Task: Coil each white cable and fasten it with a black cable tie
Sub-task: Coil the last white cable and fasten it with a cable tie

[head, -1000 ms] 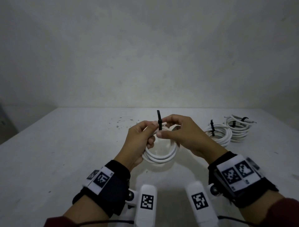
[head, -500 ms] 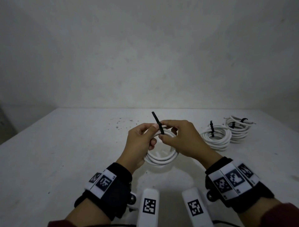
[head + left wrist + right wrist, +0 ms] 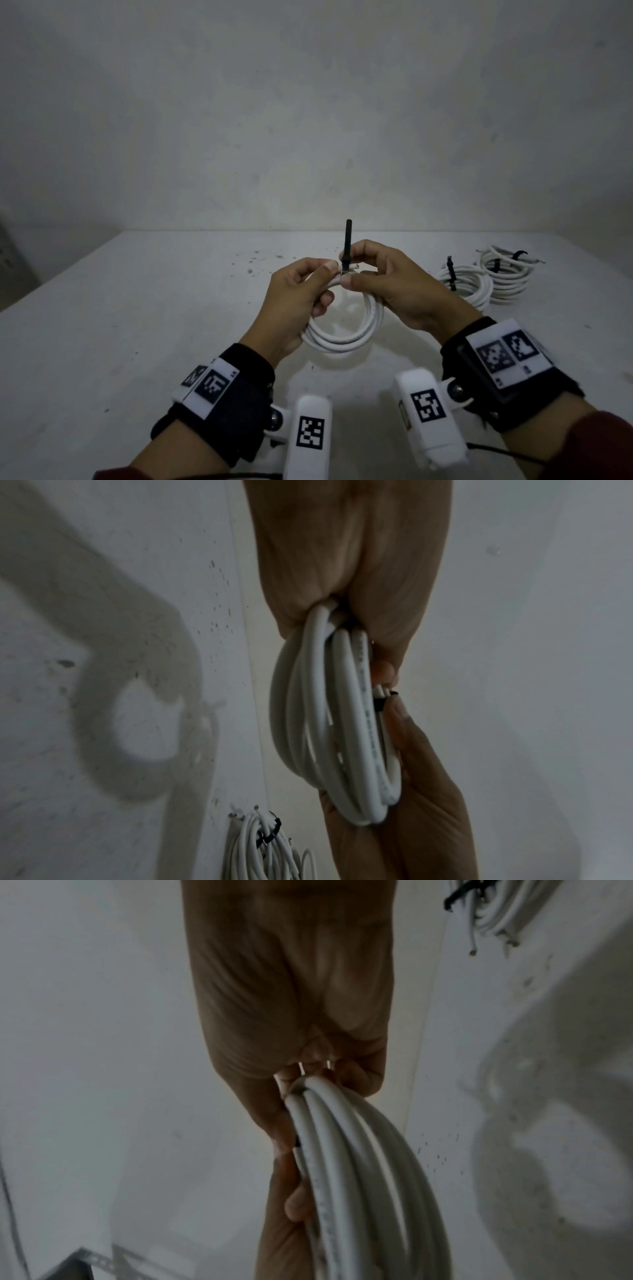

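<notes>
A white cable coil (image 3: 346, 337) hangs between both hands above the white table (image 3: 137, 325). My left hand (image 3: 301, 291) grips the coil's top from the left, fingers curled round the strands (image 3: 329, 710). My right hand (image 3: 387, 274) grips the coil (image 3: 359, 1150) from the right and pinches the black cable tie (image 3: 346, 245) where it wraps the strands. The tie's free tail stands straight up above the fingers. A short black piece of the tie (image 3: 380, 704) shows against the coil in the left wrist view.
Two coiled white cables lie at the right back of the table, each bound with a black tie: a nearer coil (image 3: 467, 284) and a farther coil (image 3: 507, 274). Dark specks (image 3: 253, 263) dot the table's middle. A pale wall stands behind.
The tie's tail has swung from leaning left to standing upright and now sticks out longer above the fingers. Both hands stay closed on the coil's top.
</notes>
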